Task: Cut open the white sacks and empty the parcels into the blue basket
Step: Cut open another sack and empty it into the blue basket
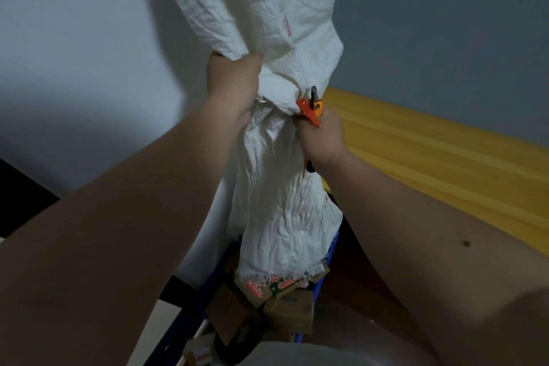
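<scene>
Both hands (pixel 234 89) grip the upended white sack (pixel 267 38), fingers clenched; parcels (pixel 285 303) already fill the blue basket (pixel 316 291).

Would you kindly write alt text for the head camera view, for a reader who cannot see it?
Two bare hands hold a crumpled white sack upside down over a blue basket of cardboard parcels. The left hand bunches the sack; the right hand grips it together with an orange utility knife. Behind lie a pale wall and a yellow surface.
</scene>
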